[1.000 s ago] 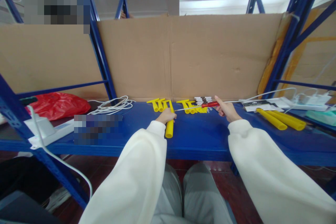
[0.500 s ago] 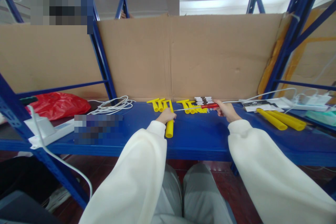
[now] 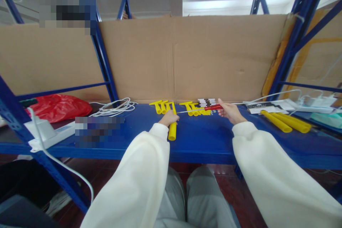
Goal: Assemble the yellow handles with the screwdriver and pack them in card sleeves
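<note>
My left hand (image 3: 169, 118) is closed around a yellow T-shaped piece with a round tube (image 3: 172, 131) pointing toward me. My right hand (image 3: 229, 111) grips the end of a red-handled screwdriver (image 3: 213, 107), thumb raised and fingers loosely curled. The screwdriver lies level, its thin metal shaft reaching left to the yellow piece beside my left fingers. The exact contact at the tip is too small to make out. Behind my hands are several more yellow T-shaped pieces (image 3: 189, 108), along with small yellow parts (image 3: 205, 112) and a stack of white-and-black items (image 3: 206, 102).
Two yellow tubes (image 3: 291, 123) lie at the right near white packaging (image 3: 264, 108) and a power strip (image 3: 317, 104). At the left are a coiled white cable (image 3: 120, 107), a red plastic bag (image 3: 61, 108) and another power strip (image 3: 53, 137). A cardboard panel (image 3: 208, 57) backs the blue shelf (image 3: 149, 135).
The fingers of my right hand have loosened and shifted slightly on the screwdriver's handle, with the thumb higher. My left hand and the yellow piece have stayed in place.
</note>
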`<state>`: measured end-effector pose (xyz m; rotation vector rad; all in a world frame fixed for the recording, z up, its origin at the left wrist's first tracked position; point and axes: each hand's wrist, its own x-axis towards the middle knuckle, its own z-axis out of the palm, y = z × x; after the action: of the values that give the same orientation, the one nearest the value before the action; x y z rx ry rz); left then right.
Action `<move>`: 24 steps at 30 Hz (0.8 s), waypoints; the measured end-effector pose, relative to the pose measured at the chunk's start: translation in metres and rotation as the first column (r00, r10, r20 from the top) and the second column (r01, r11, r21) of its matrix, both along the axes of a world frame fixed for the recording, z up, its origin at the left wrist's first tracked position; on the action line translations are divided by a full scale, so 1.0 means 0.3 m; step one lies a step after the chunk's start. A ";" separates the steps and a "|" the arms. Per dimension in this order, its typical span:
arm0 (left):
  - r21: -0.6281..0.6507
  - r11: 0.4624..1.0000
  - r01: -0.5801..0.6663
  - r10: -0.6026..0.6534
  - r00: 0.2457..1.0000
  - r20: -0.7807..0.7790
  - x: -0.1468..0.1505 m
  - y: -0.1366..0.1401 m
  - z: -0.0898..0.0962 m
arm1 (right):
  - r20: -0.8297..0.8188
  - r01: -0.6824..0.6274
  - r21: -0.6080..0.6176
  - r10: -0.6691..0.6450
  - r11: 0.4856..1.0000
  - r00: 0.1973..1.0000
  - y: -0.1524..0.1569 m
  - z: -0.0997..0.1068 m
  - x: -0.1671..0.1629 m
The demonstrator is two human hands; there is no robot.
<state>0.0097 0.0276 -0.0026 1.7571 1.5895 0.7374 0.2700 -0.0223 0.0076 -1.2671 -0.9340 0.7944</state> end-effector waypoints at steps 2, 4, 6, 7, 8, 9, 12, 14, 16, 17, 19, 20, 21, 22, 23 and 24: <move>0.004 1.000 0.006 -0.006 1.000 -0.001 -0.002 0.002 -0.001 | -0.008 -0.007 0.007 0.007 1.000 1.000 0.002 0.000 -0.001; 0.006 1.000 0.010 -0.010 1.000 -0.002 -0.003 0.004 -0.003 | -0.014 -0.016 0.020 0.016 1.000 1.000 0.005 -0.001 0.000; 0.008 1.000 0.005 -0.005 1.000 0.001 -0.004 0.006 -0.006 | -0.010 -0.031 0.034 0.031 0.999 0.999 0.009 -0.004 0.002; 0.007 1.000 0.000 0.000 1.000 0.002 -0.004 0.007 -0.007 | -0.005 -0.041 0.042 0.041 0.998 0.999 0.011 -0.006 0.004; 0.005 1.000 -0.006 0.006 1.000 0.002 -0.004 0.008 -0.008 | 0.000 -0.055 0.052 0.055 0.997 0.999 0.014 -0.008 0.007; 0.002 1.000 -0.013 0.013 1.000 0.003 -0.004 0.009 -0.009 | 0.002 -0.073 0.063 0.073 0.995 0.997 0.016 -0.010 0.009; -0.008 0.999 -0.033 0.034 0.999 0.006 -0.006 0.013 -0.010 | -0.002 -0.147 0.092 0.148 0.985 0.989 0.024 -0.015 0.017; -0.001 0.999 -0.051 0.051 0.999 0.000 -0.010 0.016 -0.012 | 0.005 -0.209 0.095 0.209 0.973 0.978 0.028 -0.018 0.019; 0.022 0.997 -0.068 0.068 0.997 -0.023 -0.014 0.020 -0.014 | 0.020 -0.256 0.085 0.256 0.963 0.967 0.029 -0.019 0.019; 0.033 0.997 -0.074 0.075 0.997 -0.036 -0.016 0.023 -0.016 | 0.030 -0.266 0.075 0.265 0.961 0.964 0.030 -0.020 0.019; 0.042 0.996 -0.078 0.080 0.995 -0.054 -0.019 0.028 -0.019 | 0.063 -0.252 0.044 0.249 0.967 0.966 0.029 -0.021 0.018; 0.041 0.996 -0.077 0.079 0.995 -0.058 -0.020 0.030 -0.020 | 0.086 -0.229 0.021 0.226 0.973 0.970 0.028 -0.021 0.018; 0.038 0.996 -0.075 0.077 0.995 -0.061 -0.020 0.031 -0.020 | 0.114 -0.202 -0.004 0.202 0.979 0.973 0.026 -0.021 0.018; 0.032 0.997 -0.073 0.075 0.995 -0.061 -0.020 0.032 -0.020 | 0.142 -0.177 -0.030 0.179 0.984 0.974 0.024 -0.021 0.018; 0.026 0.997 -0.072 0.073 0.996 -0.057 -0.019 0.032 -0.020 | 0.167 -0.153 -0.052 0.159 0.987 0.973 0.023 -0.020 0.017; 0.018 0.997 -0.071 0.072 0.996 -0.049 -0.018 0.031 -0.019 | 0.189 -0.132 -0.067 0.143 0.989 0.972 0.020 -0.019 0.016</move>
<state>0.0041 0.0371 -0.0084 1.7501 1.6914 0.7473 0.2747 -0.0162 0.0018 -1.3554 -1.1738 0.8190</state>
